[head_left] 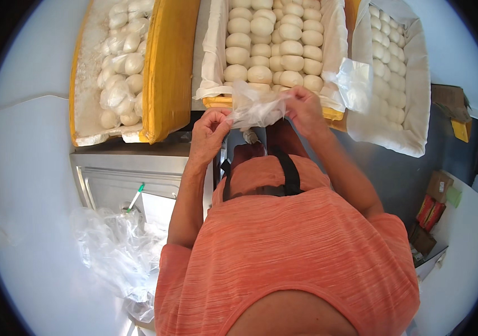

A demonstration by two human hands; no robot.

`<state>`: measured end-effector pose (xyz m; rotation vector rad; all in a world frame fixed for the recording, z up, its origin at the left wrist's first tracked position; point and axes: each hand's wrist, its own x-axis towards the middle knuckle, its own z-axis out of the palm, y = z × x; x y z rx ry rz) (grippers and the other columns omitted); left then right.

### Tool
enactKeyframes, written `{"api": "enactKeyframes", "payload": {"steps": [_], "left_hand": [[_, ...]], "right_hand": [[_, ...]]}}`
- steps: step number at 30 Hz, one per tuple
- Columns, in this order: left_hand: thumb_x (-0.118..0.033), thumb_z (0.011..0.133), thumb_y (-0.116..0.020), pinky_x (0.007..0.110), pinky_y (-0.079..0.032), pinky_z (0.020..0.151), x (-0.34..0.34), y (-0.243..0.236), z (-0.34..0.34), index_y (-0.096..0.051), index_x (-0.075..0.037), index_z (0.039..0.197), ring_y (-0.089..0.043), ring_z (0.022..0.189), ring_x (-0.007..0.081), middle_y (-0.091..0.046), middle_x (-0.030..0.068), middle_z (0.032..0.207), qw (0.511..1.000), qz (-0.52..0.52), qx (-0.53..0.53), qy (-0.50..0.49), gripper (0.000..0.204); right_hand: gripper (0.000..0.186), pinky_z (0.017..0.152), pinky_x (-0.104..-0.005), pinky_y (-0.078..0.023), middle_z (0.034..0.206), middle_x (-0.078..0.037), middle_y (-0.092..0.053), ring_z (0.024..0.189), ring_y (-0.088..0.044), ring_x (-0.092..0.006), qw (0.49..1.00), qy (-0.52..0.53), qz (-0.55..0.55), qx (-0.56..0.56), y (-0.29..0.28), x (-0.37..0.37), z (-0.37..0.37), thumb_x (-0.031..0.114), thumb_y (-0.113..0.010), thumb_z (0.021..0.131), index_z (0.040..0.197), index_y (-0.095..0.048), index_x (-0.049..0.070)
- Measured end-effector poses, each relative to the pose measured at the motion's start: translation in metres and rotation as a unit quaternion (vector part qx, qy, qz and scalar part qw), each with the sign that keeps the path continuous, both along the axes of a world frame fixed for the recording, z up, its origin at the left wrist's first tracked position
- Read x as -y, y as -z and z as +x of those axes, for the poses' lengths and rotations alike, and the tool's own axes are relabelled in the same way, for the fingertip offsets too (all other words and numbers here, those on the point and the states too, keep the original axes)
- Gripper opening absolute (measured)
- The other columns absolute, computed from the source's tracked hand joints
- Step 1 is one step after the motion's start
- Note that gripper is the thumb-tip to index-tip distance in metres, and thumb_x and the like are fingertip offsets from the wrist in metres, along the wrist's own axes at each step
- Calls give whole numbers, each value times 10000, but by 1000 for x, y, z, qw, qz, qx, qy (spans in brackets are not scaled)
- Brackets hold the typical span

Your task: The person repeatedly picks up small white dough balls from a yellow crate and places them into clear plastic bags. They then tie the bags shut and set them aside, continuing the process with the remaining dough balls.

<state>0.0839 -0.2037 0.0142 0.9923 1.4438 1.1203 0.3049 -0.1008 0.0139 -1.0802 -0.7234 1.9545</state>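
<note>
A thin clear plastic bag (258, 109) is stretched between my two hands, in front of the middle box. My left hand (212, 127) pinches its left edge with thumb and fingers. On the other side, my right hand (306, 112) grips the bag's right edge, fingers closed. The bag looks crumpled, and I see nothing in it. Just beyond it, the cloth-lined middle box (215, 56) holds rows of round white buns (260, 74), stacked close together. Another clear plastic bag (354, 84) lies over that box's right front corner.
At left stands a yellow foam box (172, 67) with bagged white buns (120, 92). A cloth-lined box (416, 112) of buns is at right. Loose plastic bags (113, 252) and a green-white pen (136, 197) lie on the metal counter (130, 168). Cardboard boxes (438, 185) stand far right.
</note>
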Motion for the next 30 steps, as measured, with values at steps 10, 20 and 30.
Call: {"api": "enactKeyframes", "payload": {"steps": [10,20,30], "left_hand": [[-50,740,-671,340,-478,706,-70,-28,59,-532,-36,1073,-564,780,261,-552,126,987,918,165,-359,-21,360],[17,704,-678,346,-489,668,-44,15,14,-587,-34,886,-574,773,277,-544,128,901,944,59,-323,-8,210],[-18,741,-712,222,-397,574,-29,3,5,-681,-60,852,-491,622,97,-506,19,692,952,-110,-264,-111,123]], "right_hand": [[168,450,-202,-336,598,40,-482,514,-418,-36,966,51,177,181,8,-26,-12,65,-679,789,737,-520,66],[257,664,-270,-487,801,-83,-614,746,-582,-144,908,-245,199,275,61,-48,29,236,-722,776,943,-629,64],[783,1009,-539,-364,1473,-209,-174,1316,-203,-491,630,-411,421,508,204,-89,-49,356,-804,641,1324,-443,229]]}}
